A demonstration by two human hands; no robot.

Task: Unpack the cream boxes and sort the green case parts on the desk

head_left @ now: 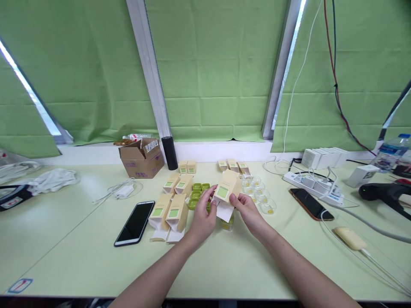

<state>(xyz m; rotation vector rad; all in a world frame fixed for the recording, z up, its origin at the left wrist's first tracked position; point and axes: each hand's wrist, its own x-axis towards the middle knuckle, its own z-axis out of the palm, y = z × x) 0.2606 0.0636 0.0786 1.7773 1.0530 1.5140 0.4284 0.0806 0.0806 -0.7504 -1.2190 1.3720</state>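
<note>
Between my hands is a small cream carton (228, 185) with a green window, its white end flap hanging open toward me. My left hand (205, 214) is closed on the carton's left side. On its lower right, my right hand (248, 211) pinches the carton with thumb and fingers. Just below the flap stands a small clear container with green in it (227, 223). Several green square pots (196, 194) sit behind my left hand. To the right lie several clear cups with yellow spots (261, 196). Similar cartons (175, 211) with open flaps lie at left.
A black phone (135, 223) lies left of the cartons. A cardboard box (141, 159) and a black cylinder (169, 153) stand at the back. On the right are a power strip (313, 187), another phone (311, 204), a cream charger-like block (349, 238) and loose cables.
</note>
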